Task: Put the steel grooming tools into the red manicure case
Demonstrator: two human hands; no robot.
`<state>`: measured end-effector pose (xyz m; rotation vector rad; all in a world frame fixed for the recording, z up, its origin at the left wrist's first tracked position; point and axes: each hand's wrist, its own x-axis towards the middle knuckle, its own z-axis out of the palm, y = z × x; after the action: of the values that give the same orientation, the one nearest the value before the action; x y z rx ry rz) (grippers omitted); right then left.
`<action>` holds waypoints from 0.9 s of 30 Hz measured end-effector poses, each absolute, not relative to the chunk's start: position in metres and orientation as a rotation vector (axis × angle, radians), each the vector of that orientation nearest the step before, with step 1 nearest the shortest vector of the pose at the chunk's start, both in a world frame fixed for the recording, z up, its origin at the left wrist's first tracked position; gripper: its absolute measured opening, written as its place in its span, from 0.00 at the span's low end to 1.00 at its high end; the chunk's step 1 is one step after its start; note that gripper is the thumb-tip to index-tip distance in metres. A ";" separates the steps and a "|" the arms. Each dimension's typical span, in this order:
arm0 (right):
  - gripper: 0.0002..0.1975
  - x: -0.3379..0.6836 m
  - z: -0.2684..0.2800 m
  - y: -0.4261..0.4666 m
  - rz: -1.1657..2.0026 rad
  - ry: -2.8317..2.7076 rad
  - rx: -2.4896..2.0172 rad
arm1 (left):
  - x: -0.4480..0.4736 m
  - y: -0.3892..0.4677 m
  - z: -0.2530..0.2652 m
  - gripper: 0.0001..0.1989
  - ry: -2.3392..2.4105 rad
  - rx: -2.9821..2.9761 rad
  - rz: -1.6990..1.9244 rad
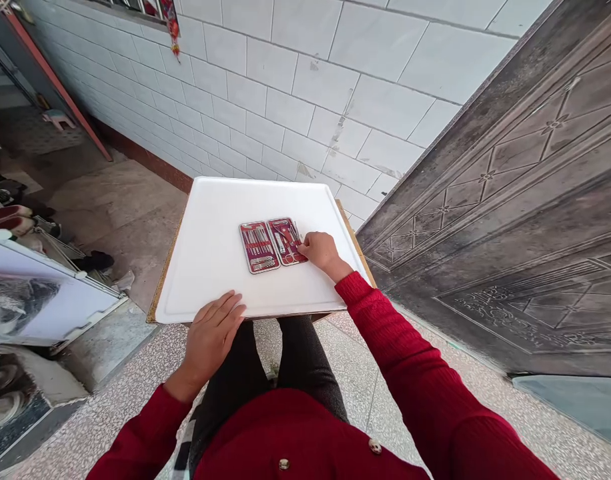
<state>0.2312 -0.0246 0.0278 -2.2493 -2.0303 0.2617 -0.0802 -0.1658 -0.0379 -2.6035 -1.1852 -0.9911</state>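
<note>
An opened manicure set (259, 248) lies on a white tray (210, 213), its two red-lined halves spread flat side by side. Slim metal tools fill the left half. The right half holds nail clippers (281, 243), small scissors (289, 259) and other tools. At that half's right edge is my right hand (320, 251), thumb and fingers pinched together; whatever is between the fingertips is too small and covered to make out. My left hand (213, 333) rests on the tray's near edge, left of the set, fingers stretched out and holding nothing.
The tray sits on a brown-edged support (358, 243) in front of me. Beyond it rises a white tiled wall (265, 107). A dark patterned metal door (525, 220) stands at the right. Shelving with shoes (13, 220) and a white panel (35, 293) are at the left.
</note>
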 end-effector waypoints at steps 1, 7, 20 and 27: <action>0.08 0.232 0.024 -0.027 0.259 -2.012 -2.232 | -0.082 -0.166 -0.035 0.12 -1.192 -2.634 -0.966; 0.08 0.229 0.013 -0.039 0.232 -1.943 -2.180 | -0.093 -0.126 0.005 0.17 -1.101 -2.828 -0.898; 0.07 0.228 0.015 -0.041 0.259 -1.944 -2.168 | -0.037 0.043 0.012 0.14 -1.888 -2.532 -0.696; 0.07 0.228 0.016 -0.042 0.280 -1.926 -2.191 | -0.037 0.039 -0.002 0.14 -1.716 -2.550 -0.733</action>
<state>0.2281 -0.0418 0.0165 -2.1910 -1.9256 0.2800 -0.0365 0.0392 -0.0016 -2.5496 -1.7159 -0.7328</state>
